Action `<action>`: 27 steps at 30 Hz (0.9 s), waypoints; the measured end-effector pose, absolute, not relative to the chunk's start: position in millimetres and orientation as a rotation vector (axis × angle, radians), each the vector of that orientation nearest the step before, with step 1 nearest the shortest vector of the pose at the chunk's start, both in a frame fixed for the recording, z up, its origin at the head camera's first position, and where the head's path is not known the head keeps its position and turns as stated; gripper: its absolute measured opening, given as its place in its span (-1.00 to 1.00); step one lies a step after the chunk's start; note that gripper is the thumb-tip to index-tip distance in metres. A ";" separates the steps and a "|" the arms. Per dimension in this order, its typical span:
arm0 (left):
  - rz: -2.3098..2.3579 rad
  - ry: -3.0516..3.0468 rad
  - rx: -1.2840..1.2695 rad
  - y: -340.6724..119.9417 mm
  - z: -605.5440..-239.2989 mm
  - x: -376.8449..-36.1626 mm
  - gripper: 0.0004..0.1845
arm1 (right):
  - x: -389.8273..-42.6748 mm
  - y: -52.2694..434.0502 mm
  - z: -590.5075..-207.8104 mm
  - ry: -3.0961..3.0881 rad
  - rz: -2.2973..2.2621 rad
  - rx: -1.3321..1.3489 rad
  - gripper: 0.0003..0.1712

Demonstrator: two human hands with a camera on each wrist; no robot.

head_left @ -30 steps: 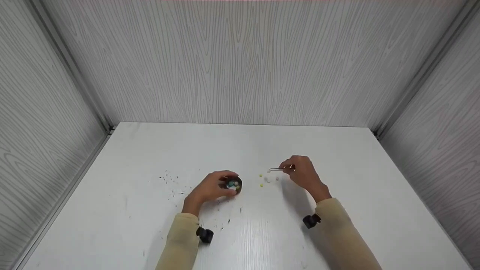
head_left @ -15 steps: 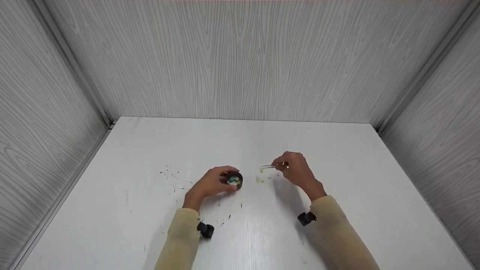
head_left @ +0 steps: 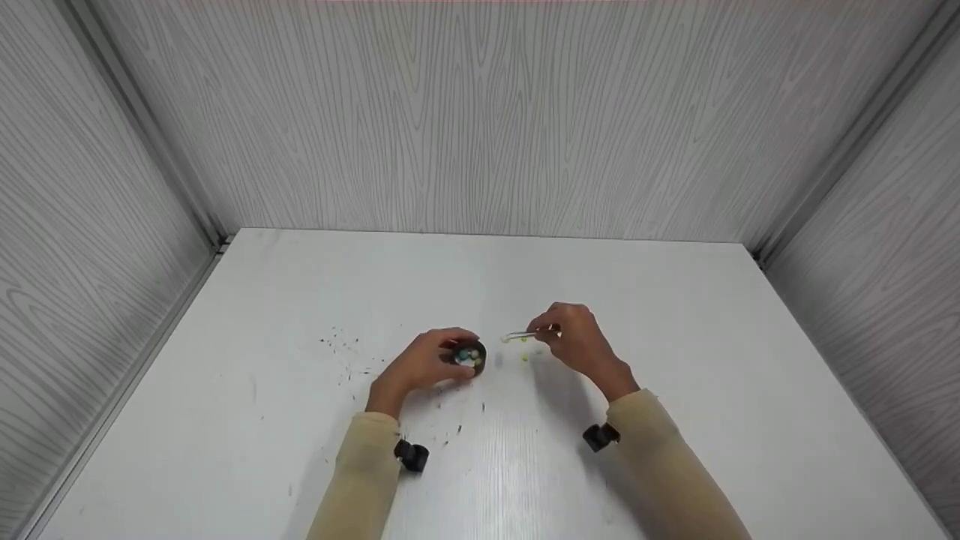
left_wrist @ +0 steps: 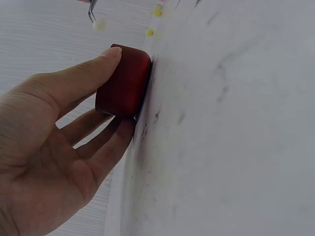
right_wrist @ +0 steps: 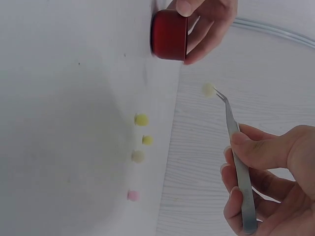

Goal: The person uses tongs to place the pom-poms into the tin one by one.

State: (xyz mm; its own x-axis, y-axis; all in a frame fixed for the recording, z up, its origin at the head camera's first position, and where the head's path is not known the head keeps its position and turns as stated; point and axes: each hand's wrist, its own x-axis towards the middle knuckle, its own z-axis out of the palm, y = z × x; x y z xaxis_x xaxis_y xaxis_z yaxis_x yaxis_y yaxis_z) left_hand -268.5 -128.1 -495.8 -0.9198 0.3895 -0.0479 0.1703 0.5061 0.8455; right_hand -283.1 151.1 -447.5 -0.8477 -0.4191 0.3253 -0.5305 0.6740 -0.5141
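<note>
My left hand (head_left: pixel 421 367) holds a small red round tin (left_wrist: pixel 127 81) at its side, thumb on one side and fingers on the other. The tin stands on the table with its open top up; several coloured balls (head_left: pixel 471 355) lie inside. In my right hand (right_wrist: pixel 275 172) is a pair of bent-tip metal tweezers (right_wrist: pixel 241 177), gripped between thumb and fingers. Their tips pinch a pale cream ball (right_wrist: pixel 208 89), raised off the table and just right of the tin in the head view.
On the white table (head_left: pixel 675 322) near the right hand lie two yellow balls (right_wrist: pixel 141 119), a pale ball (right_wrist: pixel 138 156) and a pink ball (right_wrist: pixel 133 195). Dark specks (head_left: pixel 341 341) and marks dot the left side. Grey wood-grain panels (head_left: pixel 480 112) stand behind and at both sides.
My right hand has moved left with the tweezers, carrying the pale ball closer to the tin. The left hand keeps its hold on the tin, and the head view has shifted slightly.
</note>
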 end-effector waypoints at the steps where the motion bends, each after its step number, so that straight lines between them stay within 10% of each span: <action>1: 1.374 2.519 0.480 -128.2 -495.7 -268.7 -0.43 | -283.0 149.7 -447.8 -2.706 0.916 0.779 -0.81; 27: 1.403 2.501 0.507 -127.5 -496.4 -269.8 -0.43 | -276.8 117.7 -460.1 -2.702 0.924 0.873 -0.76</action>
State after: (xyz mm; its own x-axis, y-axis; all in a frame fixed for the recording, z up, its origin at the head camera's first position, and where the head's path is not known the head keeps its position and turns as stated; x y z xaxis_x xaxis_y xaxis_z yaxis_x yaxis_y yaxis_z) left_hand -269.8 -127.5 -496.4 -0.9139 0.4047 -0.0299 0.1854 0.4819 0.8564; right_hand -276.8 117.7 -460.1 -0.8179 -0.4781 0.3200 -0.5739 0.6395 -0.5115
